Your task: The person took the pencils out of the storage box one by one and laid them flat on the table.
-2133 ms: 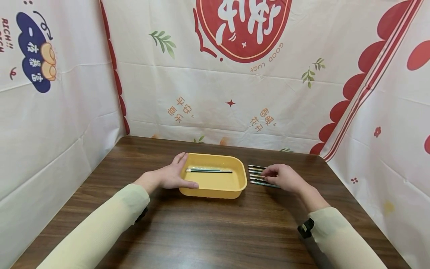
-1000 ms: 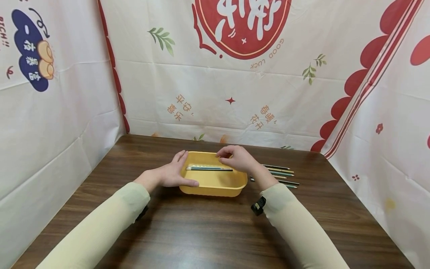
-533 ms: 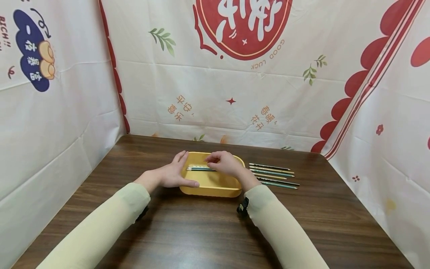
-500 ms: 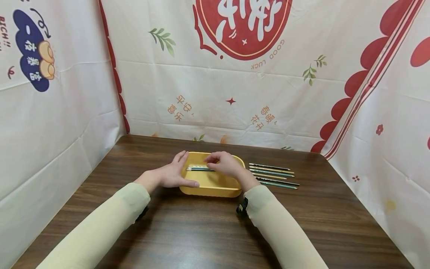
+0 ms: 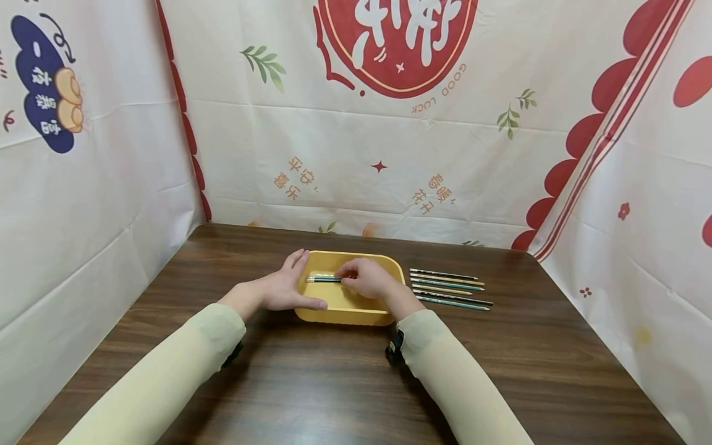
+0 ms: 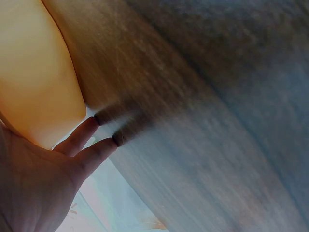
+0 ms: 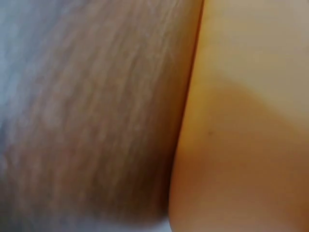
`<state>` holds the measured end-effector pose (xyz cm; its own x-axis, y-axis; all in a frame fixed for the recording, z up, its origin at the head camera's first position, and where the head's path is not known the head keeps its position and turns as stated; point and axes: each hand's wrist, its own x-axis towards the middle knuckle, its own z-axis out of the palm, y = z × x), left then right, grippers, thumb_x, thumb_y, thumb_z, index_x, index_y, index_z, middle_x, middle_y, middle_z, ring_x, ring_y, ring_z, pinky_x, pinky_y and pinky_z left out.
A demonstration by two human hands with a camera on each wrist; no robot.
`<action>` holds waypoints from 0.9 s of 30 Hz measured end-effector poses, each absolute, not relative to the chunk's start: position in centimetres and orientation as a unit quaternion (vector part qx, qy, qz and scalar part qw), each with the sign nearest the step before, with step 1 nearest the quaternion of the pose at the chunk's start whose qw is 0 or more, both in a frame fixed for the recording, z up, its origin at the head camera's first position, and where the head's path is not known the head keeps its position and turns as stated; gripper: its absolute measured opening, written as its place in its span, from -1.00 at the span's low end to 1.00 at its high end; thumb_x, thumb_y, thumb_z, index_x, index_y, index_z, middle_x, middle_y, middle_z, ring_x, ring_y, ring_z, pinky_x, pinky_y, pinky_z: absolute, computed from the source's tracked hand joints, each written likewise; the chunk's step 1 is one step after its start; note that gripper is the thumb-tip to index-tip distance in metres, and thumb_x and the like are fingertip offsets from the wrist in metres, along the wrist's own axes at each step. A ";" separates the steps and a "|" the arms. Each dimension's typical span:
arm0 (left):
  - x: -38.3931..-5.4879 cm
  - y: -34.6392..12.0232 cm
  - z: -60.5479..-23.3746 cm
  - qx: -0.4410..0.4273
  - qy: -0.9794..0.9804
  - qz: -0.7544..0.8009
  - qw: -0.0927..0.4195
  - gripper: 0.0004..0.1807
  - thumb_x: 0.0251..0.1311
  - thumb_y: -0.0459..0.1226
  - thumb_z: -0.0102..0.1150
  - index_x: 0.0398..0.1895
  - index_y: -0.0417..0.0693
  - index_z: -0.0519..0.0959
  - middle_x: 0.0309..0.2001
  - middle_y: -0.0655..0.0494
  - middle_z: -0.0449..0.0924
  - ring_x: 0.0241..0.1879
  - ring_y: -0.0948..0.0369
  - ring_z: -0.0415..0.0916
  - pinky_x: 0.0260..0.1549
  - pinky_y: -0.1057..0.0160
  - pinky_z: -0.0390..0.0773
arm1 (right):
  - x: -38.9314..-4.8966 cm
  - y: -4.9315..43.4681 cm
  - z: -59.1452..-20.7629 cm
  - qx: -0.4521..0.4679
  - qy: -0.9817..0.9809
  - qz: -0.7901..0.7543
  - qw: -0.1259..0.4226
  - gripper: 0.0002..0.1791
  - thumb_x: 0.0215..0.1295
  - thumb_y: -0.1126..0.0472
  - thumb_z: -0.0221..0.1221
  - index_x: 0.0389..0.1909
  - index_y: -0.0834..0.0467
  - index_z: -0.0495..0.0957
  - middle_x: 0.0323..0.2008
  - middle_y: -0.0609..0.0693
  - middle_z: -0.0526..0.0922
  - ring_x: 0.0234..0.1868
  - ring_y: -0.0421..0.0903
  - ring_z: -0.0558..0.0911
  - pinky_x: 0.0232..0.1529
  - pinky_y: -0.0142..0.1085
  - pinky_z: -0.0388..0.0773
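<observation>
A yellow plastic tray (image 5: 343, 316) stands on the table. Across its left end lies my left hand (image 5: 278, 289), thumb along the near side and fingers spread toward the far corner. In the left wrist view, two straight fingers of the left hand (image 6: 41, 176) extend past the tray wall (image 6: 41, 72). Inside the tray lie pencils (image 5: 322, 280), their right part covered by my right hand (image 5: 367, 278). Its bent fingers reach down at them; whether they pinch a pencil is hidden. The right wrist view holds only the blurred tray wall (image 7: 241, 135) and table.
Several pencils (image 5: 447, 288) in black, yellow and teal lie side by side on the brown wooden table (image 5: 345, 383), right of the tray. A printed white cloth (image 5: 356, 142) hangs behind the table and along both sides.
My right hand has moved left from the pencils on the table, over the tray, then down to the pencils inside it. The left hand stays on the tray's left end.
</observation>
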<state>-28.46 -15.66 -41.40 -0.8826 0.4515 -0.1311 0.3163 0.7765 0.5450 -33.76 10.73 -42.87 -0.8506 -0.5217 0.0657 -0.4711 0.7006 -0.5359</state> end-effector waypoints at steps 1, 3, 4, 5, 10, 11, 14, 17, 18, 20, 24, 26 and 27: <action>-28.5 -15.7 -41.5 0.206 0.933 0.265 0.127 0.59 0.13 0.53 0.38 0.83 -0.02 -0.43 0.82 -0.05 -0.53 0.72 -0.23 0.08 0.62 -0.21 0.28 | -33.8 10.8 -42.9 -0.269 0.922 -0.274 0.046 -0.80 0.53 0.29 0.32 0.04 0.13 0.84 -0.05 -0.02 0.86 -0.07 -0.16 0.67 0.13 -0.22 0.63; -28.5 -15.8 -41.5 0.207 0.933 0.267 0.127 0.59 0.13 0.52 0.38 0.83 -0.03 -0.43 0.82 -0.04 -0.53 0.72 -0.22 0.09 0.62 -0.21 0.29 | -33.7 10.8 -42.9 -0.269 0.925 -0.266 0.045 -0.80 0.52 0.30 0.32 0.04 0.12 0.84 -0.04 -0.02 0.86 -0.06 -0.15 0.67 0.13 -0.20 0.64; -28.5 -15.8 -41.5 0.207 0.933 0.267 0.126 0.59 0.13 0.52 0.38 0.83 -0.03 -0.43 0.82 -0.04 -0.53 0.71 -0.23 0.09 0.62 -0.21 0.28 | -33.7 10.9 -42.8 -0.270 0.926 -0.261 0.045 -0.80 0.51 0.30 0.32 0.03 0.12 0.85 -0.04 -0.02 0.86 -0.05 -0.14 0.67 0.14 -0.19 0.64; -28.4 -15.8 -41.5 0.206 0.933 0.267 0.126 0.59 0.13 0.52 0.38 0.83 -0.03 -0.43 0.82 -0.04 -0.53 0.71 -0.23 0.09 0.62 -0.21 0.28 | -33.7 10.9 -42.8 -0.271 0.927 -0.257 0.044 -0.80 0.51 0.30 0.32 0.03 0.12 0.85 -0.03 -0.02 0.86 -0.04 -0.14 0.67 0.15 -0.18 0.64; -28.5 -15.7 -41.5 0.206 0.933 0.267 0.125 0.59 0.14 0.52 0.37 0.83 -0.04 -0.44 0.82 -0.05 -0.52 0.70 -0.23 0.11 0.61 -0.21 0.30 | -33.7 11.1 -42.8 -0.291 0.928 -0.230 0.036 -0.81 0.52 0.31 0.30 -0.01 0.12 0.85 -0.02 0.00 0.85 0.03 -0.08 0.71 0.21 -0.11 0.65; -28.4 -15.7 -41.5 0.206 0.933 0.267 0.124 0.59 0.14 0.52 0.37 0.83 -0.04 -0.43 0.82 -0.05 -0.52 0.70 -0.23 0.12 0.61 -0.21 0.30 | -33.7 11.2 -42.9 -0.295 0.928 -0.226 0.033 -0.82 0.53 0.32 0.30 -0.02 0.12 0.85 -0.01 0.00 0.85 0.04 -0.07 0.72 0.22 -0.10 0.65; -28.3 -15.7 -41.3 0.206 0.933 0.266 0.125 0.59 0.14 0.51 0.38 0.83 -0.04 -0.43 0.82 -0.05 -0.53 0.70 -0.23 0.11 0.61 -0.21 0.30 | -33.8 11.3 -43.0 -0.308 0.927 -0.214 0.024 -0.83 0.55 0.31 0.30 -0.04 0.10 0.86 -0.02 0.01 0.85 0.06 -0.04 0.73 0.22 -0.07 0.65; -28.3 -15.6 -41.3 0.204 0.934 0.266 0.125 0.59 0.13 0.51 0.39 0.83 -0.03 -0.43 0.82 -0.04 -0.54 0.72 -0.23 0.09 0.62 -0.20 0.28 | -33.8 11.4 -43.0 -0.313 0.926 -0.208 0.018 -0.84 0.56 0.30 0.30 -0.08 0.08 0.85 -0.04 0.00 0.85 0.05 -0.03 0.73 0.22 -0.07 0.65; -28.3 -15.6 -41.3 0.204 0.934 0.266 0.126 0.59 0.13 0.51 0.39 0.83 -0.02 -0.43 0.82 -0.04 -0.54 0.72 -0.22 0.07 0.63 -0.19 0.27 | -33.7 11.4 -43.0 -0.315 0.926 -0.208 0.016 -0.84 0.56 0.30 0.30 -0.09 0.07 0.85 -0.05 -0.01 0.85 0.04 -0.04 0.73 0.21 -0.06 0.65; -28.3 -15.6 -41.3 0.205 0.933 0.266 0.126 0.59 0.13 0.51 0.39 0.84 -0.02 -0.43 0.82 -0.04 -0.54 0.73 -0.22 0.06 0.63 -0.19 0.27 | -33.7 11.4 -43.0 -0.316 0.925 -0.210 0.014 -0.85 0.55 0.30 0.31 -0.13 0.07 0.85 -0.08 -0.02 0.85 0.02 -0.04 0.73 0.20 -0.06 0.65; -28.4 -15.5 -41.3 0.206 0.932 0.268 0.129 0.59 0.14 0.51 0.39 0.83 -0.01 -0.44 0.82 -0.04 -0.55 0.73 -0.23 0.05 0.62 -0.21 0.27 | -33.6 11.5 -43.1 -0.314 0.925 -0.215 0.014 -0.85 0.53 0.31 0.32 -0.17 0.05 0.85 -0.11 -0.04 0.85 -0.05 -0.08 0.71 0.14 -0.11 0.65; -28.3 -15.5 -41.3 0.205 0.932 0.268 0.130 0.59 0.14 0.51 0.39 0.83 0.00 -0.45 0.82 -0.04 -0.55 0.73 -0.24 0.04 0.62 -0.22 0.27 | -33.6 11.4 -43.1 -0.311 0.925 -0.217 0.021 -0.86 0.52 0.30 0.34 -0.16 0.04 0.85 -0.12 -0.05 0.85 -0.09 -0.11 0.68 0.10 -0.15 0.64; -28.3 -15.5 -41.4 0.204 0.932 0.268 0.131 0.60 0.13 0.51 0.39 0.83 0.00 -0.45 0.82 -0.04 -0.55 0.73 -0.24 0.04 0.62 -0.22 0.27 | -33.7 11.4 -43.1 -0.309 0.926 -0.217 0.025 -0.87 0.51 0.30 0.35 -0.16 0.04 0.86 -0.12 -0.05 0.85 -0.11 -0.13 0.67 0.08 -0.17 0.63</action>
